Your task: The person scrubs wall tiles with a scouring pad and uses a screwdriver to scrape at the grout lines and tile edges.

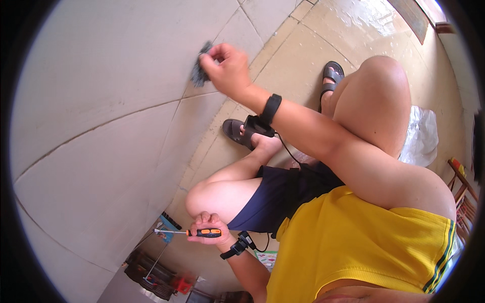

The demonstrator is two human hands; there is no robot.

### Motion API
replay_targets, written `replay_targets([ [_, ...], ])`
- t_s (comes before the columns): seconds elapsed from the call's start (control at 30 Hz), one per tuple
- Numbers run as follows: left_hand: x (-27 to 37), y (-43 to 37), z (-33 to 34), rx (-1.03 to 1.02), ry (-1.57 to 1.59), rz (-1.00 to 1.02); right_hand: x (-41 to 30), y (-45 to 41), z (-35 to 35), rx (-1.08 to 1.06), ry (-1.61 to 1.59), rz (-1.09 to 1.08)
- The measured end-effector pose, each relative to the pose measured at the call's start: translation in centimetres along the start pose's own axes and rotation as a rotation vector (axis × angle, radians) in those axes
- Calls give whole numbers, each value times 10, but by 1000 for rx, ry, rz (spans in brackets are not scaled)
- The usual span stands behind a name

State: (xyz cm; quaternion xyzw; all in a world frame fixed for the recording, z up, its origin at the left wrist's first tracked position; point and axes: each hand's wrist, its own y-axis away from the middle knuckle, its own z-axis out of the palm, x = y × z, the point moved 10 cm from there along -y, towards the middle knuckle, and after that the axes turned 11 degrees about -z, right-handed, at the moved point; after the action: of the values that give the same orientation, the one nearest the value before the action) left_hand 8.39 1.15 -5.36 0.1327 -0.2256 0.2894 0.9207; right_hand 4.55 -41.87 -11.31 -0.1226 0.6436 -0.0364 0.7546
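My right hand [227,66] pinches a dark grey wad [201,68], a scourer or a rag, against the pale tiled wall [113,72] near the grout joints low on it. Part of the wad is hidden behind my fingers. At the lower left my left hand [207,227], near my bent knee, holds a screwdriver [206,233] with a black and orange handle. The metal shaft points left towards the wall, its tip apart from my fingers. Faint dark marks show on a wall tile.
I squat on a beige tiled floor [291,57], wet at the top right. A crumpled clear plastic sheet [418,136] lies beyond my right leg. A wooden chair [464,189] stands at the right edge. Shoes on a rack [151,276] and a red basket [184,283] are at the lower left.
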Motion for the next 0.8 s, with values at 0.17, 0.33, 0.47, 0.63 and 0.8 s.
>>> replay_targets([
  [0.17,0,2,5,-29,3,-2,12,5,7,-10,-70,61],
  [0.33,-1,-1,2,-13,-12,-1,34,5,3,9,-63,163],
  [0.47,2,2,7,-23,-17,3,11,3,8,-7,-70,114],
  [0.63,-1,-2,7,-40,-21,-13,36,10,3,55,-190,274],
  [0.8,-2,-1,7,-31,-6,-1,-1,3,9,-19,-1,-20],
])
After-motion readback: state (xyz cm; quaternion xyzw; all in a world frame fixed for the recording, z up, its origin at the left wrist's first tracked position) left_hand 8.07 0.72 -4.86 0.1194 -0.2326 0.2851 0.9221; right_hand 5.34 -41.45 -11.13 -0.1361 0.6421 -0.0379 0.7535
